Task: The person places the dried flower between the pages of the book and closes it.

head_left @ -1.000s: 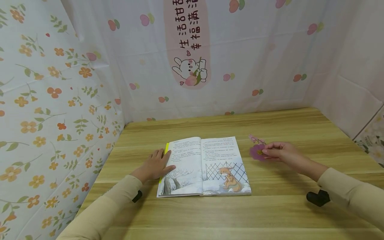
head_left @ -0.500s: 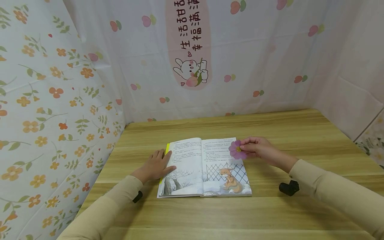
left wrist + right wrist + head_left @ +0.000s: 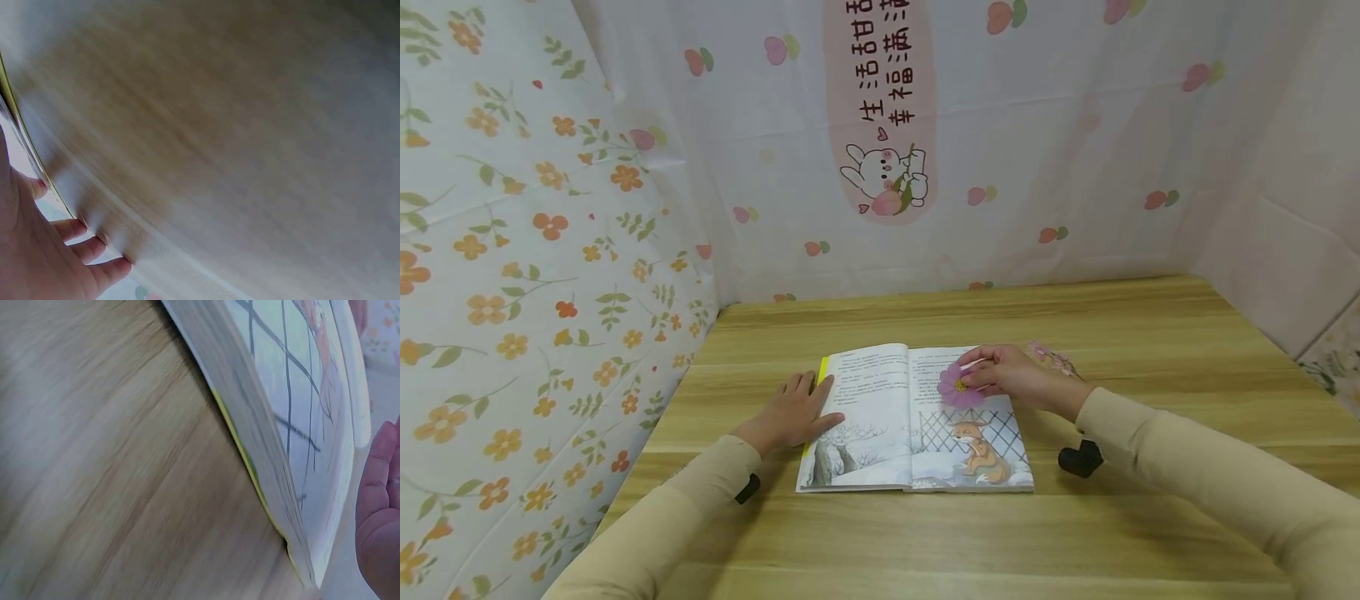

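An open picture book (image 3: 868,417) lies on the wooden table, with a fox drawn on its right page. My left hand (image 3: 788,415) rests on the book's left edge, thumb over the page; in the left wrist view, fingertips (image 3: 115,269) touch down beside the yellow edge. Over the upper right page, my right hand (image 3: 1018,379) pinches a purple flower (image 3: 955,392) with a yellow centre. Whether the flower touches the paper is unclear. The right wrist view has only part of the right hand (image 3: 378,519), beyond the book's page edges (image 3: 250,400); the flower is out of sight there.
Behind the right wrist, partly hidden, is a small pink flower sprig (image 3: 1054,358) on the table (image 3: 1150,350). A printed cloth (image 3: 760,167) hangs along the table's back edge, and a floral cloth (image 3: 535,317) hangs at the left.
My right hand has carried the purple flower leftward from the table beside the book to over the right page. The pink sprig stays behind. The left hand holds its place.
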Demonstrator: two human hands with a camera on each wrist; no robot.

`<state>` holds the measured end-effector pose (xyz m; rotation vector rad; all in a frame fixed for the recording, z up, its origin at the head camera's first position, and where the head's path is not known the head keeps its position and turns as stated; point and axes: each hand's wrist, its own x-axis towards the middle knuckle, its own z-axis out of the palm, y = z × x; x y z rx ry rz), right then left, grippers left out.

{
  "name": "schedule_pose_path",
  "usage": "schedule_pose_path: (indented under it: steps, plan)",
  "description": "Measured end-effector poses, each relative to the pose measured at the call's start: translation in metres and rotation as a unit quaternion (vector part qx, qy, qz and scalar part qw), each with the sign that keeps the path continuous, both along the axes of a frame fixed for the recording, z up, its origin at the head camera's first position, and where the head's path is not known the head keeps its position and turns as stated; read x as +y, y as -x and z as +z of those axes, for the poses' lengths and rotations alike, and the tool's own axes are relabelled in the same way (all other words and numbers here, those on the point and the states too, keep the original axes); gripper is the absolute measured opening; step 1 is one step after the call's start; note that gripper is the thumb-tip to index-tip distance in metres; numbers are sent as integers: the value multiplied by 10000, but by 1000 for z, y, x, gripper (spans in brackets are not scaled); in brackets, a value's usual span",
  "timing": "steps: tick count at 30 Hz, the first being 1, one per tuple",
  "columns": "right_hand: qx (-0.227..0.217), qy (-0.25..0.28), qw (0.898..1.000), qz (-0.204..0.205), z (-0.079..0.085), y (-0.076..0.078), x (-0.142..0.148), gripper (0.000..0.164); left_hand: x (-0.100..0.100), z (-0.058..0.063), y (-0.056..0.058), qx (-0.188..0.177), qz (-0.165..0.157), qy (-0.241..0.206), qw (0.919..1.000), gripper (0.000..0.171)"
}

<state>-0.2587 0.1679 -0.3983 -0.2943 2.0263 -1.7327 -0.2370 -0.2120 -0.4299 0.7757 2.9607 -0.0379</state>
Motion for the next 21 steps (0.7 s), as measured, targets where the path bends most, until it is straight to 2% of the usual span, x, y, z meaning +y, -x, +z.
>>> schedule_pose_path:
  steps: [4,14,21]
  plan:
    - [92,-145,9998,136,-6,3,-9,37,0,-1,1,-26,15,61,10000,79]
    - [-110,-41,9990,428,-15,7,-28,38,1,-3,3,55,64,194,9998,80]
    - [-60,-319,9981,526,-20,9,-38,33,1,-3,3,52,62,153,9999,80]
